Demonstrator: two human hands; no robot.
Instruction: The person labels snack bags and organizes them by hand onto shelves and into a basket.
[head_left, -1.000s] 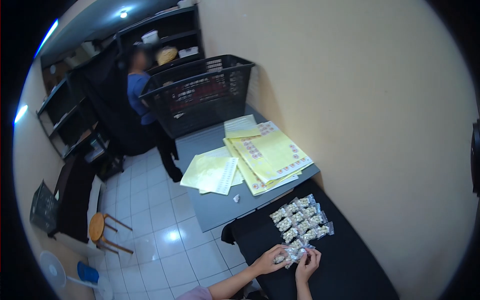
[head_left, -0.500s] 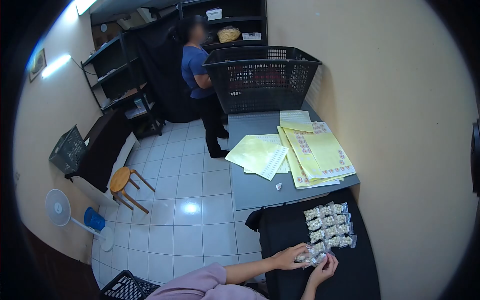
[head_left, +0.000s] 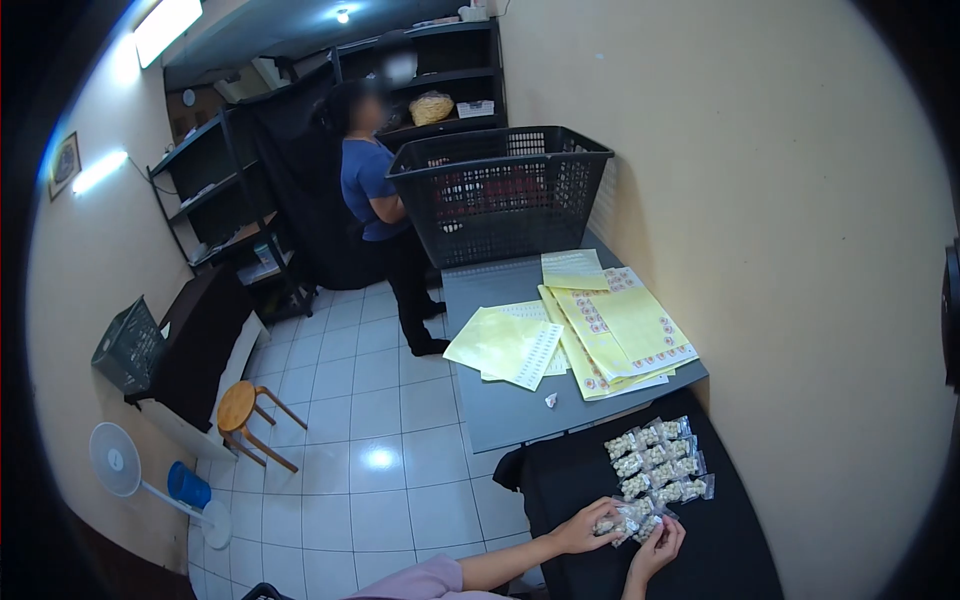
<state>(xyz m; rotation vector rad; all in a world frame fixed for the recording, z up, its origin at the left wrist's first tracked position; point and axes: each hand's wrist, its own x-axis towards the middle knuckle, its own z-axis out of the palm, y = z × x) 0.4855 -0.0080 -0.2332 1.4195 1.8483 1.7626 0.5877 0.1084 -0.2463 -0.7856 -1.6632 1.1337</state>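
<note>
Small clear plastic packets filled with pale, round pieces lie in rows on a black-covered table (head_left: 560,475); one such row of packets (head_left: 655,457) sits just beyond my hands. My left hand (head_left: 584,528) has its fingers closed on a packet (head_left: 617,527) at the near end of the rows. On the other side, my right hand (head_left: 658,550) pinches the edge of a neighbouring packet (head_left: 648,524). The fingers partly cover both packets, so their exact edges are hidden.
A grey table (head_left: 490,420) adjoins the black one, bearing yellow sticker sheets (head_left: 640,330), a crumpled white scrap (head_left: 551,400) and a large black basket (head_left: 500,200). Another person (head_left: 375,190) stands behind it. Left are a wooden stool (head_left: 240,405) and a fan (head_left: 116,460).
My head view has tilted up, so the room sits lower in the frame. My hands stay at the near packets, with the right fingers slightly shifted on theirs.
</note>
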